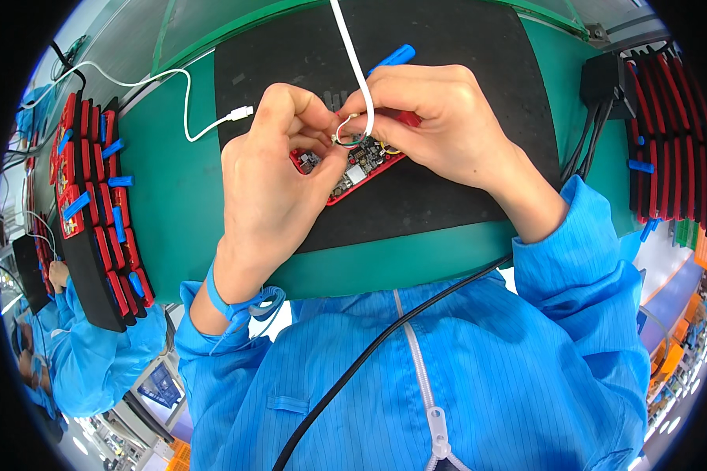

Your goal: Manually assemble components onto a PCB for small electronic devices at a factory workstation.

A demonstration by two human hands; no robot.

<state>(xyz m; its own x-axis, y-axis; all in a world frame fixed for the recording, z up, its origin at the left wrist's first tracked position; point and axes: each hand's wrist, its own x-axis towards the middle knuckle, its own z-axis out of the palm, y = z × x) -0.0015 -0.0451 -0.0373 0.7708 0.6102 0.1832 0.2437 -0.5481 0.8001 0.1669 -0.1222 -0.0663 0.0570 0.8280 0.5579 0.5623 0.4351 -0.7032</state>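
Observation:
In front of me a red-cased circuit board (357, 174) lies tilted on the black mat, partly covered by my hands. A white cable (349, 43) comes down from above, and thin coloured wires (340, 132) spread from its lower end over the board. My left hand (271, 169) is closed, thumb and fingers pinched at the wires by the board's left part. With its fingers also closed, my right hand (440, 118) holds the cable near its end; the exact fingertip contact is partly hidden. Behind the right fingers sticks out a blue rod-shaped handle (393, 59).
A loose white cable with a plug (239, 114) lies at the left. Racks of red-cased boards stand left (106, 212) and right (672, 141). A black box with cables (607, 85) is at the right. A co-worker in a blue sleeve (106, 361) sits to the left.

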